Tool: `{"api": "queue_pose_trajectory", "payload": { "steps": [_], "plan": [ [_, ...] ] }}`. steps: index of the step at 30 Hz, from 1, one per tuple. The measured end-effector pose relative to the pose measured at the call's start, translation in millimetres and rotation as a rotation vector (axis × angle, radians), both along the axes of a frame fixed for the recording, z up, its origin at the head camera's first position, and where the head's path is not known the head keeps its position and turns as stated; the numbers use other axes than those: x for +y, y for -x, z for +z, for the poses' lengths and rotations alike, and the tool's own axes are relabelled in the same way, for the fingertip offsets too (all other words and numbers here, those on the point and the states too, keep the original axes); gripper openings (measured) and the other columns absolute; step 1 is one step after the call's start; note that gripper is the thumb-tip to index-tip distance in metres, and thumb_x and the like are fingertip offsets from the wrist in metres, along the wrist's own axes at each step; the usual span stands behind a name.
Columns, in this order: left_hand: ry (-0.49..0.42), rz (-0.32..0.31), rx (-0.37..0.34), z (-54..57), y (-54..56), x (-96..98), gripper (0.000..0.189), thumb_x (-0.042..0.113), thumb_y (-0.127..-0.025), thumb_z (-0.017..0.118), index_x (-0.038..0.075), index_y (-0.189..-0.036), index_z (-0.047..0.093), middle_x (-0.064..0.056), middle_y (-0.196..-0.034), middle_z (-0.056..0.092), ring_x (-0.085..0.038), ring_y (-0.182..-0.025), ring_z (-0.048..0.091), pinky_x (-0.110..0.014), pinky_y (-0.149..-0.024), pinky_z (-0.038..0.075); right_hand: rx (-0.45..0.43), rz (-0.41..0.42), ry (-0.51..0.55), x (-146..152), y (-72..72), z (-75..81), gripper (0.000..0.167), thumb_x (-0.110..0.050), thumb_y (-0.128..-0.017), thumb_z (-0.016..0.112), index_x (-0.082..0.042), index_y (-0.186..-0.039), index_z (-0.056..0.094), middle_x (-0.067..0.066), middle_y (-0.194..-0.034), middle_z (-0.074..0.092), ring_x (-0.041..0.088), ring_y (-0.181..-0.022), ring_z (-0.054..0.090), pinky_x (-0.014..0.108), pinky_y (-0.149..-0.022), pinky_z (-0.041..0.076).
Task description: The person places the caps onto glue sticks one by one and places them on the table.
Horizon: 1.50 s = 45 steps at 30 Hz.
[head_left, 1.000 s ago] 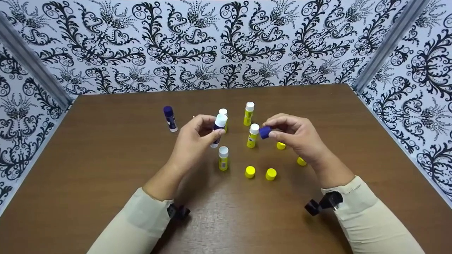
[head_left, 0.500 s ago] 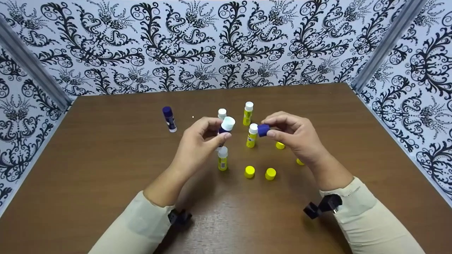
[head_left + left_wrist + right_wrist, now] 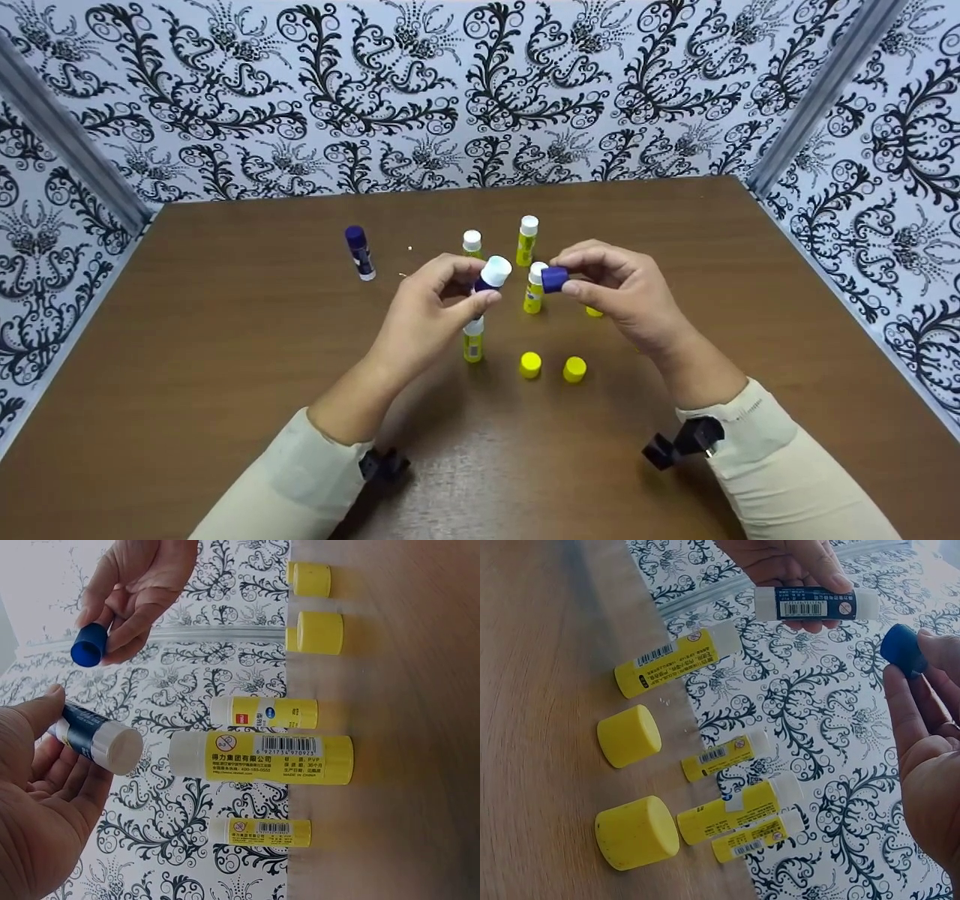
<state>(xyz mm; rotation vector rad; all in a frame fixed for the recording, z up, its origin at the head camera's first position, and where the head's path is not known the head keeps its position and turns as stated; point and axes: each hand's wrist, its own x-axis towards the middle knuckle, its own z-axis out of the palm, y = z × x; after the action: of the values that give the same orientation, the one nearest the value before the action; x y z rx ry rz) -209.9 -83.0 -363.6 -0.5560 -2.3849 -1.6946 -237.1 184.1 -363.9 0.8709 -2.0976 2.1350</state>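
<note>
Closer now! Over the last second the left hand (image 3: 420, 322) has swung its glue stick (image 3: 493, 274) toward the right hand (image 3: 630, 292) and tipped it further over, while the purple cap (image 3: 555, 280) has edged in to meet it. And what a stick: dark blue label with a barcode, white at both ends, its pale end tilted up and leaning cap-ward. That cap is short, plain and hollow, its round mouth showing in the left wrist view. Left thumb and fingers pinch the stick round its label, the white end poking out beyond the thumb. Right thumb and fingertips pinch the cap, which juts from their tips toward the stick, just beside it but apart! Behind the cap stands a white-topped yellow stick (image 3: 533, 298), partly covered; another, the near yellow stick (image 3: 473, 346), is upright below the left grip. Two yellow caps (image 3: 530, 365) sit on the table (image 3: 480, 457), on the wearer's side of both grips. Well left of the left hand, a purple-topped stick (image 3: 359, 253) stands alone!
</note>
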Motion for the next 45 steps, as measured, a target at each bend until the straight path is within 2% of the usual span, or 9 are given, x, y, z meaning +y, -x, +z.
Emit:
{"api": "queue_pose_trajectory", "payload": {
  "steps": [8, 13, 17, 24, 30, 37, 45],
  "plan": [
    [-0.003, -0.052, 0.002, -1.4, -2.8, 4.5, 0.031, 0.012, -0.090, 0.080, 0.006, -0.119, 0.070, -0.008, -0.112, 0.071, -0.018, -0.101, 0.070, -0.031, -0.093, 0.061, -0.017, 0.029, 0.007, -3, -3.6, -0.5, 0.026, 0.008, -0.091, 0.072, -0.005, -0.114, 0.076, 0.012, -0.118, 0.069, 0.021, -0.103, 0.070, 0.022, -0.090, 0.059],
    [0.023, -0.071, 0.024, -2.1, -5.1, 7.1, 0.030, 0.016, -0.091, 0.080, 0.008, -0.118, 0.071, -0.006, -0.111, 0.070, -0.015, -0.101, 0.070, -0.028, -0.094, 0.060, -0.016, 0.042, 0.026, -6, -6.3, 0.2, 0.028, 0.010, -0.090, 0.072, -0.005, -0.113, 0.075, 0.012, -0.116, 0.068, 0.021, -0.102, 0.070, 0.024, -0.089, 0.060],
    [0.061, -0.081, 0.036, -3.5, -6.5, 8.9, 0.030, 0.020, -0.091, 0.080, 0.010, -0.117, 0.071, -0.003, -0.111, 0.071, -0.012, -0.100, 0.068, -0.027, -0.093, 0.059, 0.001, 0.047, 0.031, -7, -7.7, 0.3, 0.028, 0.011, -0.090, 0.071, -0.003, -0.114, 0.076, 0.013, -0.116, 0.069, 0.023, -0.103, 0.070, 0.025, -0.090, 0.060],
    [0.100, -0.094, 0.036, -4.1, -9.0, 11.6, 0.030, 0.022, -0.091, 0.080, 0.012, -0.118, 0.073, 0.001, -0.110, 0.071, -0.011, -0.098, 0.066, -0.031, -0.093, 0.060, 0.013, 0.047, 0.032, -8, -8.7, -0.5, 0.028, 0.011, -0.090, 0.071, -0.003, -0.114, 0.076, 0.013, -0.117, 0.069, 0.024, -0.105, 0.070, 0.026, -0.091, 0.060],
    [0.121, -0.099, 0.045, -4.7, -8.9, 12.1, 0.027, 0.022, -0.091, 0.080, 0.013, -0.116, 0.074, 0.003, -0.109, 0.071, -0.010, -0.097, 0.065, -0.027, -0.092, 0.059, 0.014, 0.052, 0.028, -8, -8.2, -0.5, 0.028, 0.011, -0.090, 0.071, -0.005, -0.114, 0.076, 0.013, -0.117, 0.069, 0.025, -0.106, 0.070, 0.027, -0.091, 0.061],
    [0.120, -0.113, 0.077, -6.3, -7.4, 11.7, 0.027, 0.024, -0.092, 0.079, 0.014, -0.117, 0.077, 0.002, -0.109, 0.072, -0.017, -0.097, 0.066, -0.040, -0.092, 0.061, 0.011, 0.055, 0.017, -8, -7.9, -0.8, 0.027, 0.009, -0.092, 0.071, -0.003, -0.115, 0.075, 0.013, -0.117, 0.068, 0.023, -0.104, 0.070, 0.026, -0.091, 0.061],
    [0.139, -0.105, 0.103, -7.4, -7.3, 11.3, 0.027, 0.020, -0.094, 0.078, 0.016, -0.121, 0.077, 0.004, -0.108, 0.072, -0.019, -0.093, 0.062, -0.042, -0.083, 0.058, 0.007, 0.074, 0.017, -8, -7.6, -2.7, 0.028, 0.009, -0.092, 0.070, -0.002, -0.117, 0.074, 0.013, -0.119, 0.068, 0.021, -0.102, 0.070, 0.028, -0.092, 0.061]
  ]
}}
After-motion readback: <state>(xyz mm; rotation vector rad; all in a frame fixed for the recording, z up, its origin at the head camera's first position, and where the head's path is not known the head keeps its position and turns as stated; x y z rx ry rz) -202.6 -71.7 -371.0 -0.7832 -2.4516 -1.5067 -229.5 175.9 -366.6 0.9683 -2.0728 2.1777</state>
